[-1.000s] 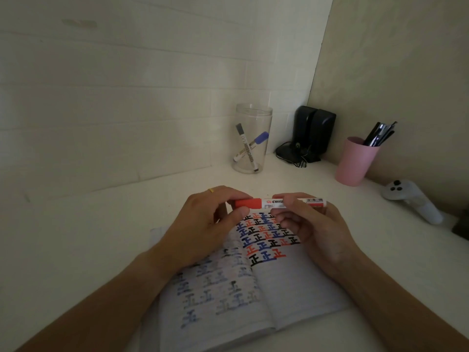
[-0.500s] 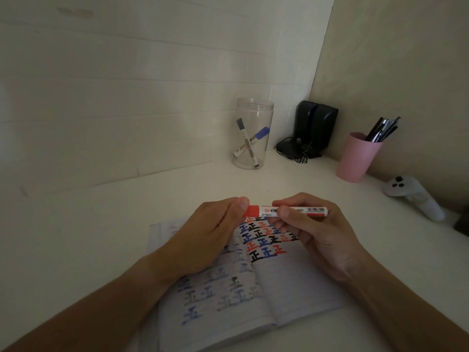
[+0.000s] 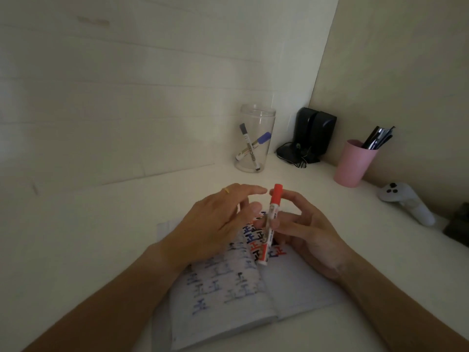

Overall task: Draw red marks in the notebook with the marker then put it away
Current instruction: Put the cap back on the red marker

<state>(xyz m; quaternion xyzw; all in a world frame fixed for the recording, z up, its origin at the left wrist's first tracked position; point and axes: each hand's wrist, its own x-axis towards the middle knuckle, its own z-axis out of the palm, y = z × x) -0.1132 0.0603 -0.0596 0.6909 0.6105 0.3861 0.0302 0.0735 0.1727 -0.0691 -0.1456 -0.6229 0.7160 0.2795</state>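
Observation:
The red marker (image 3: pixel 271 221) stands almost upright over the open notebook (image 3: pixel 299 288), its red cap on the top end. My right hand (image 3: pixel 308 236) grips the marker's barrel between thumb and fingers. My left hand (image 3: pixel 215 224) hovers just left of the marker with fingers spread and holds nothing; its thumb is close to the barrel. The notebook lies flat on the white desk, and its pages carry rows of black, blue and red marks, partly hidden by both hands.
A clear jar (image 3: pixel 256 158) with two markers stands at the back by the wall. To its right are black speakers (image 3: pixel 314 133), a pink cup (image 3: pixel 352 165) of pens and a white controller (image 3: pixel 406 203). A dark object (image 3: pixel 459 224) sits at the right edge.
The marker has swung from lying level between both hands to nearly upright, cap end up. My left hand has let go of the cap end and opened.

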